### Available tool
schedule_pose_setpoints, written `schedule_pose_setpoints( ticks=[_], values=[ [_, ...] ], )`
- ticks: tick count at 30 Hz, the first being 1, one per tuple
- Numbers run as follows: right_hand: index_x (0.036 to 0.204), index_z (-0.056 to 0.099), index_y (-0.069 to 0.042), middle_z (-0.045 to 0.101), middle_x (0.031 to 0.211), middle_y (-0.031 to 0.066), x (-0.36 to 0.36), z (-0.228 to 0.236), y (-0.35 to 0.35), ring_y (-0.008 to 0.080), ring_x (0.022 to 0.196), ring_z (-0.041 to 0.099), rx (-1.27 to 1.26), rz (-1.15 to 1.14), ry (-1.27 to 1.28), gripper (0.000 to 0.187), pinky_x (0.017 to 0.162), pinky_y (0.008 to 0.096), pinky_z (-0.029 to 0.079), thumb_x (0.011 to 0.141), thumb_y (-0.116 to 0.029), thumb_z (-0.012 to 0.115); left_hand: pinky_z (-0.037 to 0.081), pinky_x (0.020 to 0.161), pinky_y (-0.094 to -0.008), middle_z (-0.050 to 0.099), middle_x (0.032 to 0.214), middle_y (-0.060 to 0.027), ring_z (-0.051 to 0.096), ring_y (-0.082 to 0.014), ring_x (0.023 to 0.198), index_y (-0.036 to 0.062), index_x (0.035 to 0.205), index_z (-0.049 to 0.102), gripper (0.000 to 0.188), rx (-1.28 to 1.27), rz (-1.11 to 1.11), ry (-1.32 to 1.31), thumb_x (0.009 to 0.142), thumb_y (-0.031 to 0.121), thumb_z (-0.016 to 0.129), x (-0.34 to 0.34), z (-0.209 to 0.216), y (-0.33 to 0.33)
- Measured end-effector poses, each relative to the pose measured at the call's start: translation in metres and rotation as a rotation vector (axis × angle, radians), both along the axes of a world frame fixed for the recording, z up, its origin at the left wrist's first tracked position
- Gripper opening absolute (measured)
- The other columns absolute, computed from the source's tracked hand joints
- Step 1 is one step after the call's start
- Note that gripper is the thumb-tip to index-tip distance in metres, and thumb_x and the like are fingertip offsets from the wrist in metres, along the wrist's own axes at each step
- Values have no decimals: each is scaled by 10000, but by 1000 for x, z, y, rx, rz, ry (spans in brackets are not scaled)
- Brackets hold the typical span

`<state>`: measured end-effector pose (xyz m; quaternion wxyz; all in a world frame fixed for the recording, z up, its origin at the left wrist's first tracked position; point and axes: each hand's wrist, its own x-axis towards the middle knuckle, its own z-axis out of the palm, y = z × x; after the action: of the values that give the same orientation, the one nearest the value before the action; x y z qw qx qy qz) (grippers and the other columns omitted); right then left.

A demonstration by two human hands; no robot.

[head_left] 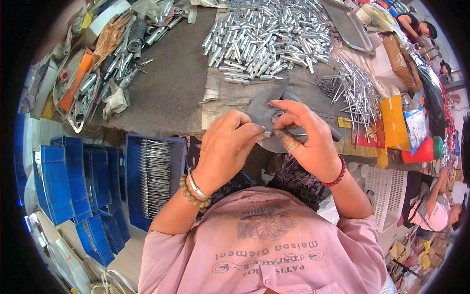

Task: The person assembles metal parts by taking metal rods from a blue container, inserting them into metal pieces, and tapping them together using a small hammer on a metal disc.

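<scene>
My left hand [221,149] is closed in a pinch at the table's front edge, its fingertips on a small shiny metal piece [267,134]. From the other side my right hand [313,139] meets it, thumb and forefinger curved in a pinch toward the same piece; the thumb has a tan wrapping. Fingers hide most of the piece, so its full shape cannot be made out. Just behind and below the fingers is a round grey metal disc [257,105] with a dark arm across it. A dark rod-like handle [335,134] sticks out beside my right hand.
Many short silver tubes [264,39] are heaped at the back, with thin metal pins [355,93] to their right. A metal tray [347,24] lies beyond. Tools and an orange-handled one [76,83] crowd the left. Blue bins [128,186] stand below; people work at right.
</scene>
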<state>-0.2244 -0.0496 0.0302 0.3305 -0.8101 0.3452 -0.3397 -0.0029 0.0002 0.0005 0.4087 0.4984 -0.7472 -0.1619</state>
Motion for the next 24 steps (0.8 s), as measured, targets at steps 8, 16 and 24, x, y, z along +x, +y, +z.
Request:
schedule_pose_setpoints(
  ticks=[8, 16, 24],
  values=[
    [1399, 615, -80, 724, 980, 98, 16, 2, 4, 310, 940, 700, -150, 8, 62, 669, 851, 425, 573, 771, 109, 749, 534, 721, -397, 647, 944, -95, 658, -303, 851, 62, 1051, 782, 226, -6, 3, 4, 837, 17, 840, 6, -2, -1],
    [1280, 630, -67, 594, 876, 43, 33, 15, 18, 245, 857, 614, -601, 15, 392, 393, 822, 382, 526, 890, -115, 659, 522, 728, -430, 656, 942, -88, 652, -331, 869, 61, 999, 746, 235, -85, 10, 42, 794, -30, 816, 3, -5, -3],
    [1362, 649, -80, 653, 1003, 87, 15, 2, 8, 304, 966, 639, -445, -109, 224, 584, 877, 418, 538, 785, -55, 740, 525, 752, -417, 649, 935, -91, 655, -319, 879, 74, 1012, 773, 205, 18, 14, 31, 827, -1, 817, 5, -5, -1]
  ],
)
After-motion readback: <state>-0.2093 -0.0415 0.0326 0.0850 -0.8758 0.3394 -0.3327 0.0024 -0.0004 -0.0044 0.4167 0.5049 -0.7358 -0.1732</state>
